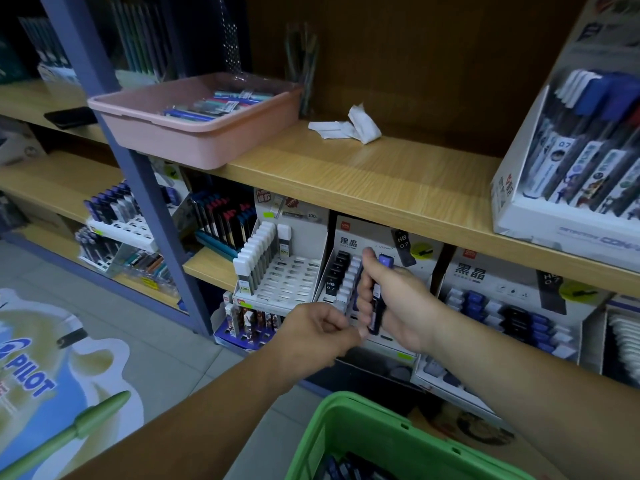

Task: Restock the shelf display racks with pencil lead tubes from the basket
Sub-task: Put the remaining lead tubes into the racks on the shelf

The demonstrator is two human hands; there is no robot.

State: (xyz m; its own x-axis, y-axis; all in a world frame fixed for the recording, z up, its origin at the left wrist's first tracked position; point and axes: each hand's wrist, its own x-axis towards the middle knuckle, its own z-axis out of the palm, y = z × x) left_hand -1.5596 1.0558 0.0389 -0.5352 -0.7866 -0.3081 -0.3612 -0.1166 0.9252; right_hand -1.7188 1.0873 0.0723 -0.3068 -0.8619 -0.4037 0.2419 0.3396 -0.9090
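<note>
I'm clenching my right hand [398, 306] around a small bunch of lead tubes [378, 308], held upright, with one blue cap [385, 261] poking out above my thumb. My left hand [311, 334] is coming in from below with its fingers curled, and thumb and forefinger are pinching at the bottom end of that bunch. It looks like I'm teasing one tube free, though exactly which one is hard to tell. All this is happening right in front of the display rack [349, 242], whose left columns are already standing full of black and white caps. The green basket [349, 407] is sitting below my arms, with more stock [343, 469] showing dark inside it.

Here's where I'm thinking it could slip. I'm pulling one tube out of a tight fistful, so if my right hand is easing off too much, the neighbours may slide out with it and drop to the floor or behind the racks. My knuckles are also crowding the filled columns, so a careless push could be knocking seated tubes askew. The white-capped rack [294, 271] and the blue-and-white rack [502, 306] are standing just beside this one, so a tube could land in the wrong display. The light is dim and the labels are small.
</note>
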